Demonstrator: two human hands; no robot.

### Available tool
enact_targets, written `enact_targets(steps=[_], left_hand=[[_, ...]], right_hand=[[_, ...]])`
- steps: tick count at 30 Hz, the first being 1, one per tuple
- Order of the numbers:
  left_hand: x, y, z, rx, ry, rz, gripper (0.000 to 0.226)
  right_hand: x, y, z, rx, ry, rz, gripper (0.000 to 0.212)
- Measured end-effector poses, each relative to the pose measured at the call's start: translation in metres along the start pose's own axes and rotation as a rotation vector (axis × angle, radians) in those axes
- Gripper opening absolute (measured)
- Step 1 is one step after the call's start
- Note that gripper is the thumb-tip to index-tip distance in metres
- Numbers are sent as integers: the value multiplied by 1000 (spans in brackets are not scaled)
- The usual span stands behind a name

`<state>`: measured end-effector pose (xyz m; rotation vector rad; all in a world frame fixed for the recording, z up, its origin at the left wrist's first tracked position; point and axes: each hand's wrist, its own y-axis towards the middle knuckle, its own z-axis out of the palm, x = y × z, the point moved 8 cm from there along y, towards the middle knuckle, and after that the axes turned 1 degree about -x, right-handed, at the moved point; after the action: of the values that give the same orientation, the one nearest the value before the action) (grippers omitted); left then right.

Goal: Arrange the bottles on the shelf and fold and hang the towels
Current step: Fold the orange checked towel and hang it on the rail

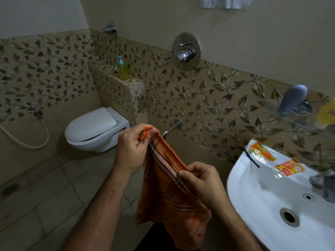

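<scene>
A tiled bathroom fills the frame: a white toilet (94,129) at left centre, a white washbasin (272,205) at lower right, a glass shelf (297,122) at the right edge. In the lower middle, a person holds an orange towel (168,192) stretched along its striped top edge, the rest hanging down in front of them. The left hand (133,147) pinches the fringed corner at the frame's centre, fingers curled round it; the right hand (201,180) pinches the same edge lower and to the right, thumb pressed on the cloth.

The fold appears to be under way. Done well, it would mean keeping the edge taut, bringing the two held corners together squarely and letting the hanging cloth drop flat before hanging it.

A white towel (224,2) already hangs at the top edge. On the glass shelf lie a grey-blue bottle (291,99) on its side and a yellow bottle (326,113), partly cut off; a yellow-green pump bottle (123,68) stands on the tiled ledge, upper centre. Two orange-printed sachets (262,153) rest on the basin's rim; their lettering is too blurred to read.
</scene>
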<state>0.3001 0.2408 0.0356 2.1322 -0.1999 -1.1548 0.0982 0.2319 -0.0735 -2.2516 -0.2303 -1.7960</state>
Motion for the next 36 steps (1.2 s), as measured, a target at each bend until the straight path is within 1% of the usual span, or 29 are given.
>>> enact_targets(steps=[3,5,8,11,14,16,18,20,22,25,29,32,34,36], left_hand=[[-2,0,7,34,-5,10,17],[0,-4,10,53,-34,-3,15],[6,-6,5,32,-27,-10,14],[29,-8,-8,-22,10,-93,12],[63,-16,-16,-57,159,-204,11],[89,-24,-16,-64,262,-318,18],[106,-34,-11,-48,323,-388,30],[112,-41,-7,-47,370,-436,33],[106,-46,-5,-63,374,-482,39],[88,-55,-5,-87,359,-532,44],[71,-70,4,-70,348,-562,37],[62,-78,13,-81,298,-593,40],[67,-81,11,-113,251,-632,42],[80,-78,1,-149,263,-693,41]], right_hand=[[-23,3,18,99,75,144,14],[-33,9,18,103,80,198,18],[-35,17,8,80,95,204,15],[-27,18,-6,50,76,174,13],[-9,16,-17,21,29,123,12],[5,15,-16,-3,-106,60,10],[16,14,-15,-80,-293,-5,14],[25,12,-13,-176,-432,-57,18],[31,12,-13,-249,-499,-84,20],[32,15,-15,-328,-525,-83,20],[34,18,-16,-407,-518,-80,25],[35,20,-15,-415,-518,-58,28],[33,24,-18,-413,-512,-39,27],[27,28,-20,-380,-458,1,26]])
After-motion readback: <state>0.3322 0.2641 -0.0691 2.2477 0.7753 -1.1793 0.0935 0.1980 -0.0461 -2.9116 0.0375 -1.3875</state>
